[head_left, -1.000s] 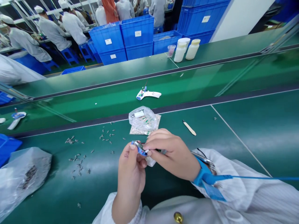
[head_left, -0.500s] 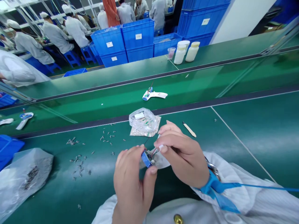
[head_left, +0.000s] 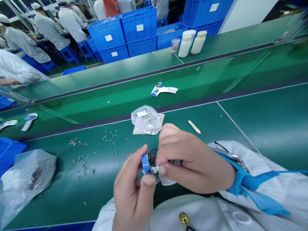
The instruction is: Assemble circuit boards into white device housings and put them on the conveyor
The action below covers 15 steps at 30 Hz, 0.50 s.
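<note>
Bright light lays a pale sheen on the green worktop (head_left: 276,128); wide-angle distortion stretches the edges.

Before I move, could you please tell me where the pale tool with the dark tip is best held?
I'd probably grip the pale tool mid-handle, coming from the near right with the right hand once free: it lies slantwise on the table, broad end nearer, dark tip pointing away.

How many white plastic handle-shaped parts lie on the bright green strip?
3. One white plastic handle-shaped part lies beyond the central clear plastic bag; the second part is at left; the third part, beside it, is cut by the picture edge. Others may lie outside view.
</note>
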Tool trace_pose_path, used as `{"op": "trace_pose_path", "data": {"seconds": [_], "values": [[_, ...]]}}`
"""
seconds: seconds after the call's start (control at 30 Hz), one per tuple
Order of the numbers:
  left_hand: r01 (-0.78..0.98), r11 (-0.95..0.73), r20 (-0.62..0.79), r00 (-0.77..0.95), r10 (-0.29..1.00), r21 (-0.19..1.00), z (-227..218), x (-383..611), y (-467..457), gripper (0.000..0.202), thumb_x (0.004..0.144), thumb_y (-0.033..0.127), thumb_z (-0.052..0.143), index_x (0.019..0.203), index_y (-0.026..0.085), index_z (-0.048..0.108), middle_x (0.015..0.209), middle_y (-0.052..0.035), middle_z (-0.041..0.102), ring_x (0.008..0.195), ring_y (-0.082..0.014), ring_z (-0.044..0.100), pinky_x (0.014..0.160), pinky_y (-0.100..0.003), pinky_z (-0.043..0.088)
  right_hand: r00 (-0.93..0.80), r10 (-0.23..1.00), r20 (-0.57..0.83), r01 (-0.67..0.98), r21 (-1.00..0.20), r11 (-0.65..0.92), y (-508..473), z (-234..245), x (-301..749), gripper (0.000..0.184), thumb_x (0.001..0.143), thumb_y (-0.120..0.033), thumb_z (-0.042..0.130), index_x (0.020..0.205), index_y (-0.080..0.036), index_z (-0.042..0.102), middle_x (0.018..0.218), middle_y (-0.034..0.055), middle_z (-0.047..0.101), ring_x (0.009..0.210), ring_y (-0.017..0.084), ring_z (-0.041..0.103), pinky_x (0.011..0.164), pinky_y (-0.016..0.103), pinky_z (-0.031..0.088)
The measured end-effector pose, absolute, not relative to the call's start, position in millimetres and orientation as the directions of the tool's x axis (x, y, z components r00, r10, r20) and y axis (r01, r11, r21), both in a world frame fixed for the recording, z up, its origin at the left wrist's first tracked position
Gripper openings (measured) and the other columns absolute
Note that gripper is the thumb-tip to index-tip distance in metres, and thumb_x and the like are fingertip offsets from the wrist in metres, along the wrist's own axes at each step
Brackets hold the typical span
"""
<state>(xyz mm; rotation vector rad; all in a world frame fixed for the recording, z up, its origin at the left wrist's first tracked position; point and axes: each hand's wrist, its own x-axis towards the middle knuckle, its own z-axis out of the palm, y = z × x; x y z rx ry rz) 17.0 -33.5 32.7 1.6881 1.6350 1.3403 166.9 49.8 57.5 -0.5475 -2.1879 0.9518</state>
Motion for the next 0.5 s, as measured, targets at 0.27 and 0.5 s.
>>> {"op": "trace_pose_path", "data": {"seconds": [0.27, 0.5], "values": [[0.494, -0.247, 0.304, -0.037, 0.952, 0.834, 31, 11, -33, 0.034, 0.09, 0.041, 0.045, 0.123, 0.033, 0.051, 0.101, 0.0017, 0.065, 0.083, -0.0113, 0.06, 0.07, -0.017, 0.047, -0.788, 0.54, 0.295, 0.156, -0.753, 0.64, 56, 70, 170, 0.023, 0.08, -0.013, 0.047, 0.057, -0.014, 0.054, 0.052, -0.0022, 0.049, 0.057, 0.009, 0.038, 0.068, 0.029, 0.03], [0.561, -0.323, 0.358, 0.051, 0.932, 0.762, 30, 10, -30, 0.036, 0.091, 0.042, 0.043, 0.124, 0.027, 0.049, 0.091, -0.0013, 0.063, 0.078, -0.0127, 0.058, 0.068, -0.02, 0.047, -0.837, 0.485, 0.252, 0.18, -0.712, 0.679, 58, 75, 171, 0.025, 0.078, -0.01, 0.045, 0.055, -0.014, 0.054, 0.049, -0.0025, 0.046, 0.055, 0.009, 0.035, 0.066, 0.029, 0.029]]}}
